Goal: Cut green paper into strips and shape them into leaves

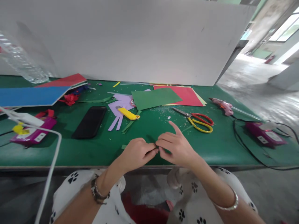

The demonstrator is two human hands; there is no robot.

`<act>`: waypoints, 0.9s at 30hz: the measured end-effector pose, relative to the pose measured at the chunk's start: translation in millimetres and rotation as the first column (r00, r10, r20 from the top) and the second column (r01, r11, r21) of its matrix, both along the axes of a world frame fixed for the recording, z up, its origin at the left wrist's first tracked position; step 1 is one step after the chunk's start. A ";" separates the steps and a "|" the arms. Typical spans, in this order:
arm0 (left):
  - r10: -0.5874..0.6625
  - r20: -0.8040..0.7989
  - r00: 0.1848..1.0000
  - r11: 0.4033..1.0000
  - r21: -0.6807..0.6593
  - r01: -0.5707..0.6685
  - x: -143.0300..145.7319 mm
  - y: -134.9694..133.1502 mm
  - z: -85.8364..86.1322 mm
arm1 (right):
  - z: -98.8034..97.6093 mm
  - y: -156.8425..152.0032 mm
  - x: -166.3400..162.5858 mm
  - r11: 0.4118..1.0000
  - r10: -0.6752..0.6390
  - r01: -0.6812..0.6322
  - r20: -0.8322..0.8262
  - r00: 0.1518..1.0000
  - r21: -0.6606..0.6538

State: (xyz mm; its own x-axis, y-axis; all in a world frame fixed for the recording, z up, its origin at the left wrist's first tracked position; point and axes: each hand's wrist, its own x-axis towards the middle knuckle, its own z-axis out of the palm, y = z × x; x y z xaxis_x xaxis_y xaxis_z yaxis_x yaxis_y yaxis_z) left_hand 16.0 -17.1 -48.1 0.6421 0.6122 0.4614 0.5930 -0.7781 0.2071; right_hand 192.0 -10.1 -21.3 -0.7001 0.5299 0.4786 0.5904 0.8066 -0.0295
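Note:
My left hand point(136, 153) and my right hand point(175, 147) meet near the front edge of the green table point(217, 146). Both pinch a small dark green paper piece point(157, 146) between thumb and fingers; most of it is hidden by the fingertips. My right forefinger sticks out forward. Just beyond my right hand lie scissors point(197, 120) with red and yellow handles. A yellow utility knife point(128, 114) rests on purple paper strips point(121, 105) beyond my left hand.
A black phone point(90, 121) lies left of centre. Green point(155, 98) and red paper sheets point(187, 95) lie at the back, a blue sheet point(30, 95) at left. A pink glue gun point(223, 106) and purple power strips point(265, 134) point(32, 132) with cables sit at the sides. A white board point(130, 40) stands behind.

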 end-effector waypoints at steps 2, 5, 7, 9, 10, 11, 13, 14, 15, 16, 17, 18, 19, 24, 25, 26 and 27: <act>-0.007 0.017 1.000 0.999 -0.045 0.008 0.6 -0.3 0.1 | -2.5 -0.9 -3.6 0.999 0.017 -0.016 -0.017 1.000 0.043; -0.028 0.018 0.999 0.993 -0.111 0.030 -1.4 0.3 1.9 | -4.3 3.8 -0.6 0.997 0.004 0.001 -0.054 0.999 0.081; -0.041 0.027 0.999 0.987 -0.154 0.044 -5.2 1.7 4.7 | -4.0 9.0 6.0 0.996 -0.016 0.022 -0.065 0.998 0.090; -0.043 0.034 0.999 0.983 -0.180 0.048 -10.5 3.6 8.4 | -2.7 14.1 14.7 0.994 -0.046 0.052 -0.065 0.997 0.091; -0.035 0.033 0.999 0.982 -0.184 0.040 -13.6 4.7 10.1 | -1.9 16.4 19.6 0.993 -0.068 0.074 -0.064 0.996 0.095; -0.022 0.029 0.999 0.982 -0.186 0.027 -16.7 5.8 11.7 | -1.1 18.7 24.6 0.989 -0.094 0.100 -0.062 0.994 0.105; 0.006 0.021 1.000 0.982 -0.189 -0.002 -22.6 8.0 14.1 | 0.2 23.1 34.9 0.977 -0.155 0.162 -0.058 0.986 0.138; 0.017 0.019 1.000 0.982 -0.190 -0.013 -25.1 9.0 14.8 | 0.6 25.4 40.3 0.969 -0.185 0.192 -0.055 0.981 0.156; 0.024 0.019 1.000 0.982 -0.189 -0.020 -27.2 9.8 15.4 | 0.6 27.8 45.9 0.960 -0.216 0.221 -0.052 0.975 0.170; 0.026 0.019 0.999 0.982 -0.190 -0.021 -28.9 10.5 15.7 | 0.3 30.2 51.7 0.952 -0.245 0.249 -0.048 0.968 0.180; 0.024 0.019 1.000 0.981 -0.191 -0.020 -30.3 11.1 15.9 | -0.3 32.7 57.7 0.943 -0.272 0.276 -0.047 0.961 0.187; 0.022 0.021 1.000 0.981 -0.193 -0.018 -31.6 11.5 16.1 | -1.1 35.2 63.9 0.933 -0.301 0.305 -0.051 0.952 0.192; 0.023 0.024 0.999 0.981 -0.195 -0.017 -32.7 11.9 16.2 | -2.0 37.6 70.1 0.919 -0.335 0.340 -0.057 0.940 0.198; 0.035 0.042 0.999 0.978 -0.208 -0.025 -36.8 13.7 16.1 | -2.4 40.1 81.6 0.823 -0.491 0.534 -0.229 0.840 0.192; 0.032 0.038 0.999 0.978 -0.209 -0.023 -36.6 13.9 15.8 | -1.3 37.3 76.4 0.829 -0.481 0.538 -0.296 0.825 0.152; 0.027 0.032 0.999 0.978 -0.209 -0.020 -36.0 14.1 15.4 | -0.1 33.2 68.3 0.848 -0.454 0.521 -0.371 0.810 0.099; 0.024 0.023 0.999 0.978 -0.208 -0.018 -35.2 14.3 14.9 | 0.8 28.2 58.0 0.886 -0.407 0.462 -0.420 0.811 0.034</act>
